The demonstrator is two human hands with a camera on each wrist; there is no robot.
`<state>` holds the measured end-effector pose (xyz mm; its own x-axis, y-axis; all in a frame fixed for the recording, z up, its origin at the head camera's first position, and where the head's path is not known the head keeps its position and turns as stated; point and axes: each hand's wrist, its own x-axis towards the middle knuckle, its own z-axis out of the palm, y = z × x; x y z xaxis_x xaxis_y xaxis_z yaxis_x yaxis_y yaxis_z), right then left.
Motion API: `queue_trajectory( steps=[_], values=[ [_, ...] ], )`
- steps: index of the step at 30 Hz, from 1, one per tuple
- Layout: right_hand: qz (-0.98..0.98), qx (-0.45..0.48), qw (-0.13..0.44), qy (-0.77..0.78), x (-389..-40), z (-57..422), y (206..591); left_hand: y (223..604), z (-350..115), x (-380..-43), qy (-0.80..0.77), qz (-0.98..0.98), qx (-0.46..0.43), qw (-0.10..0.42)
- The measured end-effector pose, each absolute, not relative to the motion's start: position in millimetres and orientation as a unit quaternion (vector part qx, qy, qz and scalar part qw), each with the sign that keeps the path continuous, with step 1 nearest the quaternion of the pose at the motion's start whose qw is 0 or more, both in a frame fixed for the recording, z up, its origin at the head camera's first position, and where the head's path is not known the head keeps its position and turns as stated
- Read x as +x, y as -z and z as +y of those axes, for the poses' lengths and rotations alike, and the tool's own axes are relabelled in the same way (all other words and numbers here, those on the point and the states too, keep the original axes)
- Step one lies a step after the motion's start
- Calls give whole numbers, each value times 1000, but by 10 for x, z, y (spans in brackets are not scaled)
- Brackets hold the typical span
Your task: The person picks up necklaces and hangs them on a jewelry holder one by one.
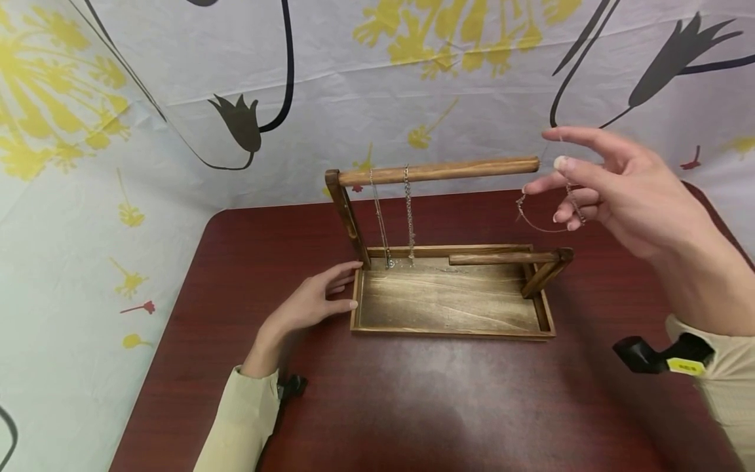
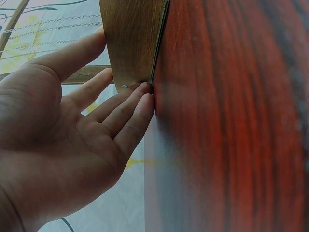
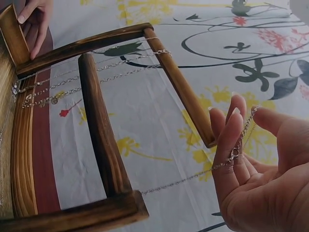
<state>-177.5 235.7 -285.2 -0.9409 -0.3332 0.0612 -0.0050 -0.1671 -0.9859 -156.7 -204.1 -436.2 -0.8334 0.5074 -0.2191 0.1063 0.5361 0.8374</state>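
In the head view, the right hand [image 1: 619, 183] holds a thin chain [image 3: 235, 153] aloft, just beyond the free right end of the upper bar [image 1: 466, 170]. The chain drapes in a loose loop between thumb and curled fingers, so it has no firm long axis; the bar runs left to right, from the left post [image 1: 348, 219] toward that hand. The relation that matters is the loop beside the bar's tip: the right hand is much the nearer, and no part of the loop appears to be round the bar.

A fine necklace [image 1: 380, 213] and a chunkier necklace [image 1: 408, 210] hang nearer the bar's left end. The left hand [image 1: 309, 301], fingers extended without gripping, touches the left end of the wooden tray [image 1: 451, 334]. The lower bar [image 1: 501, 259] points left from the right post [image 1: 539, 280].

The tray stands on a dark red tabletop [image 1: 454, 406]; patterned cloth [image 1: 330, 131] rises behind and to the left.
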Motion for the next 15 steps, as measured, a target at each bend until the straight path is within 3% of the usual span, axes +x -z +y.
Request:
queue_trajectory(
  steps=[15],
  values=[
    [645,-139,136,739,-1802,2155,2761,4364,-2043,-1571,-445,848,182,222]
  ],
)
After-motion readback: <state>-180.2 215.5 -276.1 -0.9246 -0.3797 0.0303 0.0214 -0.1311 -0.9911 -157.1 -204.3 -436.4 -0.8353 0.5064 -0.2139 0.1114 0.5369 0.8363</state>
